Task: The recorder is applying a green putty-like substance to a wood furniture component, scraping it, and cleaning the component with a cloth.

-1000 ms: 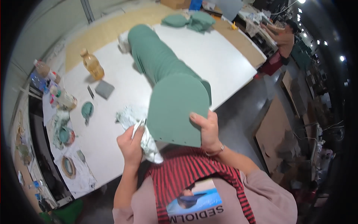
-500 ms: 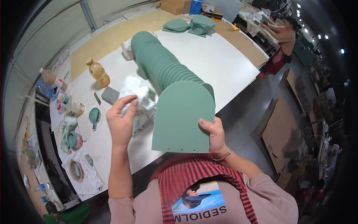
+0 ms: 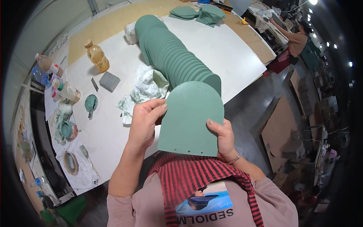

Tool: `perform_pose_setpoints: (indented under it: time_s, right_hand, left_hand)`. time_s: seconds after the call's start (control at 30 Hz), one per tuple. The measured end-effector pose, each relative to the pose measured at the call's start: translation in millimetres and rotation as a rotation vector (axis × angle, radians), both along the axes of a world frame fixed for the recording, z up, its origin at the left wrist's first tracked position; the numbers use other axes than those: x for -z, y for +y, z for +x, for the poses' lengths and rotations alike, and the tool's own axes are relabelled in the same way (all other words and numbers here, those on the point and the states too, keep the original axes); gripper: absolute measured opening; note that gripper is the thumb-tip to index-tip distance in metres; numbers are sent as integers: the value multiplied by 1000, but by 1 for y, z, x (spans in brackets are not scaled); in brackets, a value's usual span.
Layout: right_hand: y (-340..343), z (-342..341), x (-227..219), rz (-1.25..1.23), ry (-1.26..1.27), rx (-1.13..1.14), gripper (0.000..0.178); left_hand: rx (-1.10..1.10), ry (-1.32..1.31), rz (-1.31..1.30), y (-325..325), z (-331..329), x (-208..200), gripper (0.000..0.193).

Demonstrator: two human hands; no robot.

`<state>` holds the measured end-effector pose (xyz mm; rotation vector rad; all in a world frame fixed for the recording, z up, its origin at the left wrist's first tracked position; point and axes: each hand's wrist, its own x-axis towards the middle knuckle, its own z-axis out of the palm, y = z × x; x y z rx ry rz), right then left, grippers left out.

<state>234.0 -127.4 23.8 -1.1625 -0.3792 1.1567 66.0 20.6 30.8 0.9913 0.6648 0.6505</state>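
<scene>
Head view: both hands, left hand [image 3: 145, 121] and right hand [image 3: 223, 136], pinch the green arched panel [image 3: 191, 119], long axis near-to-far, rounded end far.

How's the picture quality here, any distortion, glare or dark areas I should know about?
Head view: strong fisheye bend, so the white table edges curve and the corners go black. Lighting is even and soft; the green arched panel, held by the left hand and right hand, is sharp and shows no glare. Ceiling lamps flare small at upper right.
</scene>
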Motion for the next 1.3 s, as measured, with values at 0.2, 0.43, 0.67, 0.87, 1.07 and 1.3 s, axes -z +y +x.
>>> perform_pose_setpoints:
  time_s: [0.2, 0.43, 0.67, 0.87, 1.07, 1.3]
  right_hand:
    - [-5, -4, 4, -12, -24, -19, 30]
    - [-6, -7, 12, -15, -36, -49, 30]
    - [-8, -4, 16, -33, -13, -69, 30]
    - [-7, -3, 17, -31, 1, -47, 33]
    - [-9, -3, 19, -33, 15, -59, 33]
    - [-10, -3, 20, -54, 55, -54, 33]
  left_hand:
    - [-37, 6, -32, -7, -5, 3, 27]
    - [-113, -36, -107, -11, -5, 8, 25]
    - [-87, -78, -123, -13, -10, 10, 23]
    - [-66, -25, -83, -13, -7, 2, 24]
    - [-44, -30, -81, -12, -10, 7, 26]
    - [-73, 25, -38, -15, -10, 9, 23]
